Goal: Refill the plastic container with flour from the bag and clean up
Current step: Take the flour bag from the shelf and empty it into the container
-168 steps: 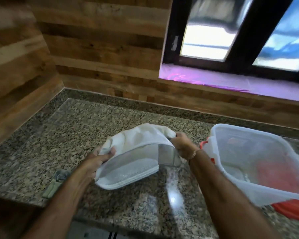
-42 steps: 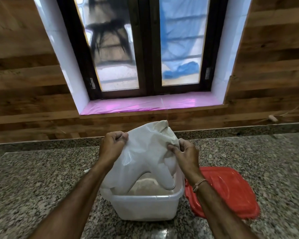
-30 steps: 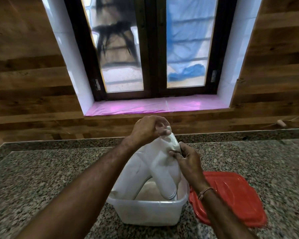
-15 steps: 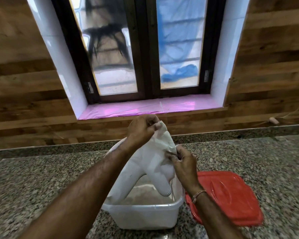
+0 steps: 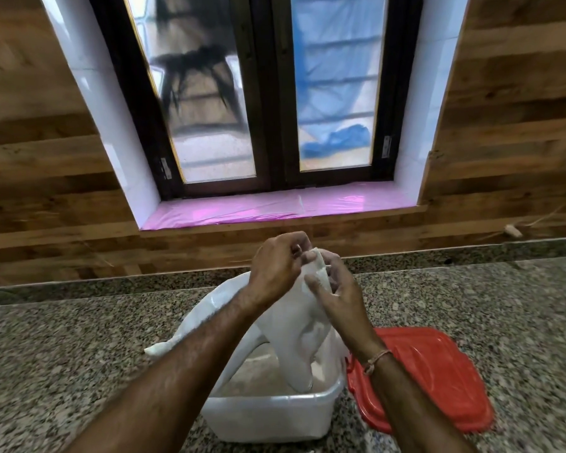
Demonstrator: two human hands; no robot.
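A white flour bag [image 5: 291, 325] hangs upended over the clear plastic container [image 5: 268, 416], its lower end dipping inside. Pale flour [image 5: 252, 377] lies in the container. My left hand [image 5: 276, 269] grips the bag's raised top corner from the left. My right hand [image 5: 335, 289] pinches the same upper part from the right, fingers curled into the plastic. Both hands are close together above the container. A loose flap of the bag [image 5: 164, 348] sticks out to the left behind my left forearm.
The container's red lid [image 5: 438, 371] lies flat on the granite counter [image 5: 62, 371], just right of the container. A wood-panelled wall and a window with a pink-covered sill [image 5: 275, 204] stand behind the counter.
My left hand has moved from the bag's left side up to its top, close to my right hand. The bag now hangs narrower and more upright over the container.
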